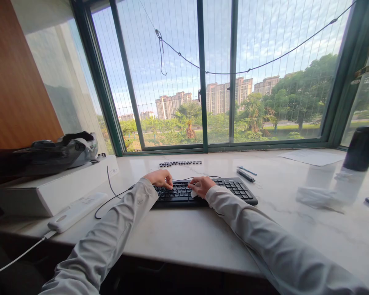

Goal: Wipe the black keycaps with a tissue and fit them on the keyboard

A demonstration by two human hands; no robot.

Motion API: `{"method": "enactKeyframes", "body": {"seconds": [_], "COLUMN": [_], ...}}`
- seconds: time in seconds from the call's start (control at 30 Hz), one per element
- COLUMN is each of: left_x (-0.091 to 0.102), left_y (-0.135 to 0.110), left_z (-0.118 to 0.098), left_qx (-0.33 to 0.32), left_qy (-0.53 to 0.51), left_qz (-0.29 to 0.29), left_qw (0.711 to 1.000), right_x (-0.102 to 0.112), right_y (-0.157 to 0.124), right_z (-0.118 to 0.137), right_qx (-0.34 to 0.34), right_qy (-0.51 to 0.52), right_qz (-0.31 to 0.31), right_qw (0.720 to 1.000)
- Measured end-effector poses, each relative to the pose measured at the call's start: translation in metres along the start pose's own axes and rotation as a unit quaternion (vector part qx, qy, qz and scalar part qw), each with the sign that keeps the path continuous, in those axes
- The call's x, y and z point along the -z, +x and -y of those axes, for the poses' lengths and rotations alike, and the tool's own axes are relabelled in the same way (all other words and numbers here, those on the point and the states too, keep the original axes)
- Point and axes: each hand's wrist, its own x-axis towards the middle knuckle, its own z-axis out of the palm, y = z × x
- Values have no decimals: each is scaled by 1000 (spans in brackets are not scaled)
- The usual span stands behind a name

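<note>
A black keyboard lies on the white marble-patterned counter, partly covered by both hands. Over its left part, my left hand has its fingers pinched together at the keys; whatever is between them is hidden. My right hand is closed on a small white tissue, low against the middle-right keys. Behind the keyboard, loose black keycaps stand in rows on the counter. Some upper-left keys of the keyboard seem to be off, though the hand hides part of that area.
To the right behind the keyboard lie a dark pen-like tool and a thin blue stick. A crumpled clear bag, paper sheet and black cup are farther right. At left are a power strip and white box.
</note>
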Motion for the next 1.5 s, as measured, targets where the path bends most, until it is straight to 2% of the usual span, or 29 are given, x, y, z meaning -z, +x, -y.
{"method": "enactKeyframes", "body": {"seconds": [0.27,0.43,0.63,0.83,0.93,1.13,1.23,1.37,1.43,1.5], "left_x": [0,-3,-8,-9,-9,-8,-7,-4,-1,4], "left_y": [12,6,1,2,1,0,1,14,27,43], "left_z": [10,11,17,21,23,23,25,30,33,35], "left_qx": [15,14,36,28,20,-26,-39,65,107,121], "left_qy": [-14,-82,-198,-188,-174,-88,-53,61,100,110], "left_qz": [60,45,19,-15,-6,-7,-65,-191,-207,-216], "left_qw": [998,996,979,982,985,996,996,977,967,962], "right_x": [-1,-2,-2,-2,-1,0,0,2,3,5], "right_y": [0,0,1,1,0,-1,-2,-3,-4,-5], "right_z": [-1,-3,-3,-3,-2,-1,1,4,6,8], "right_qx": [-5,-2,2,0,-6,-17,-19,-25,-24,-23], "right_qy": [-7,-1,2,6,9,4,5,-5,-8,-11], "right_qz": [-3,-6,-3,-8,-5,-2,-1,2,5,7], "right_qw": [1000,1000,1000,1000,1000,1000,1000,1000,1000,1000]}}
